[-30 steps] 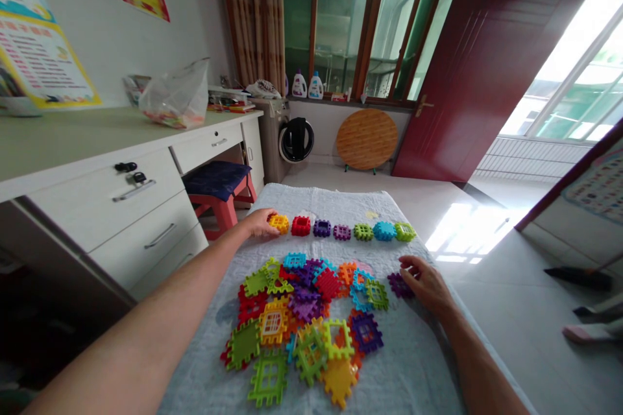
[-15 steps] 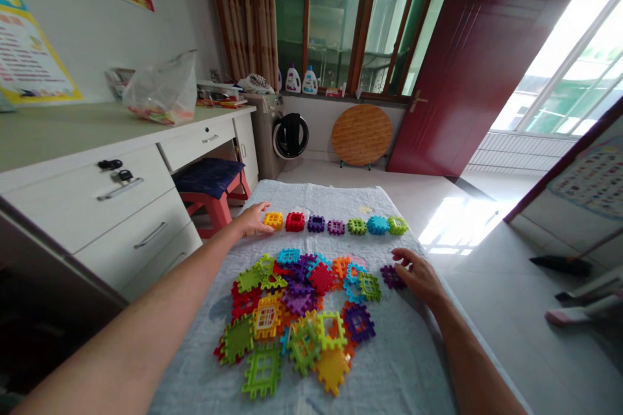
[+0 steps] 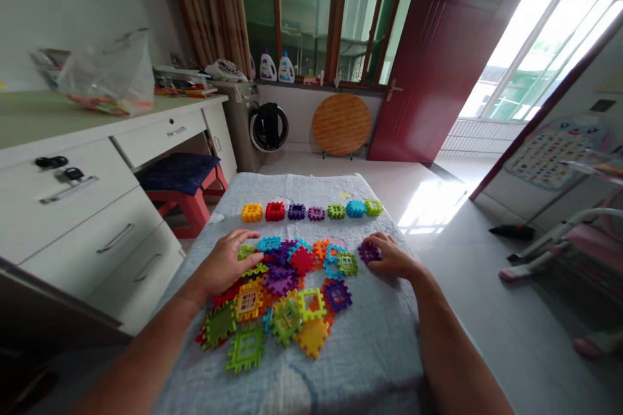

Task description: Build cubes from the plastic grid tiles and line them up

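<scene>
A row of several small assembled blocks runs across the far part of the cloth-covered table [image 3: 360, 350], from a yellow block [image 3: 252, 212] to a light green block [image 3: 374, 207]. Nearer lies a heap of flat toothed plastic pieces, with a green window piece [image 3: 246, 348] at its front. Over the heap's upper left edge is my left hand [image 3: 231, 262], thumb and fingers apart, holding nothing. My right hand [image 3: 392, 256] rests at the heap's right, its fingers on a dark purple piece [image 3: 370, 253] that lies on the cloth.
White drawers [image 3: 92, 207] and a stool with a dark blue top [image 3: 180, 172] stand left. Beyond the table are a washing machine [image 3: 238, 120], a round wooden board [image 3: 341, 124] and a red door [image 3: 452, 45]. A pink-seated chair [image 3: 591, 249] stands right.
My left hand has moved from beside the yellow block back to the heap's upper left. My right hand's fingers have come down further over the purple piece. The view has turned slightly right.
</scene>
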A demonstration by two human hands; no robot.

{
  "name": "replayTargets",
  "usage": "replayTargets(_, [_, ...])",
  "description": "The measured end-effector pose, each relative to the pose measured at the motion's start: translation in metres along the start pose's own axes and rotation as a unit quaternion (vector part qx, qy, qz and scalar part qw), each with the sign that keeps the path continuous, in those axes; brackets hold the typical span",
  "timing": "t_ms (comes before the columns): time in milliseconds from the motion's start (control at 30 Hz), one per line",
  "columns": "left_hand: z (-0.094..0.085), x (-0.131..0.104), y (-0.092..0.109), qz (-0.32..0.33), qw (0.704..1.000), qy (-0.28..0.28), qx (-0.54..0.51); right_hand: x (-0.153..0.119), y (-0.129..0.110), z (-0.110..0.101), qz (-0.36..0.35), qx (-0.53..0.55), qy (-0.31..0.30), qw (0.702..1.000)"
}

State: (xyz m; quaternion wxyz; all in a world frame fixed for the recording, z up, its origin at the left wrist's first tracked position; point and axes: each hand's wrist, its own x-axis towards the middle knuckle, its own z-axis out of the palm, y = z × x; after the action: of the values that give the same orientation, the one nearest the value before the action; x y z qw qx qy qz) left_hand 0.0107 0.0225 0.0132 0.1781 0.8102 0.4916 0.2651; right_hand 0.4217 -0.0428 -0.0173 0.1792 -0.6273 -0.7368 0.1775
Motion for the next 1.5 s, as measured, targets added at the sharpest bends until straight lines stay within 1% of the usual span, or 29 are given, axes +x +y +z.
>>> replayTargets(67, [0.004,-0.006,0.004,-0.004,1.000,0.022,-0.009,0.003,-0.003,0.002,0.002,-0.003,0.018,1.000])
replayTargets(167, [0.013,-0.009,0.000,-0.017,0.998,0.058,-0.009,0.008,-0.011,0.006,-0.009,0.012,0.064,0.998])
replayTargets(267, [0.017,-0.010,-0.012,-0.026,0.996,0.088,-0.004,0.014,-0.022,0.011,-0.030,0.045,0.108,0.993])
replayTargets(367, [0.018,-0.010,-0.029,-0.032,0.994,0.107,-0.002,0.019,-0.031,0.016,-0.038,0.067,0.143,0.987])
replayTargets(500, [0.017,-0.011,-0.046,-0.069,0.992,0.099,-0.039,0.024,-0.038,0.023,-0.058,0.079,0.166,0.981])
replayTargets(600, [0.020,-0.012,-0.048,-0.079,0.991,0.081,-0.066,0.025,-0.044,0.030,-0.080,0.082,0.155,0.981])
replayTargets(733, [0.024,-0.013,-0.040,-0.072,0.993,0.054,-0.083,0.025,-0.055,0.036,-0.101,0.057,0.107,0.987])
replayTargets(833, [0.023,-0.015,-0.035,-0.079,0.991,0.047,-0.093,0.025,-0.058,0.038,-0.101,0.040,0.081,0.991])
replayTargets(1000, [0.020,-0.016,-0.036,-0.084,0.988,0.062,-0.110,0.025,-0.055,0.040,-0.101,0.044,0.092,0.990])
replayTargets(1133, [0.022,-0.016,-0.042,-0.082,0.988,0.076,-0.110,0.025,-0.054,0.042,-0.081,0.058,0.098,0.990])
replayTargets(1267, [0.024,-0.016,-0.047,-0.080,0.989,0.076,-0.098,0.024,-0.053,0.039,-0.066,0.088,0.092,0.990])
replayTargets(1400, [0.023,-0.016,-0.045,-0.081,0.988,0.077,-0.104,0.024,-0.048,0.036,-0.054,0.130,0.084,0.987])
replayTargets(1500, [0.023,-0.016,-0.044,-0.086,0.988,0.076,-0.107,0.025,-0.044,0.038,-0.060,0.121,0.073,0.988])
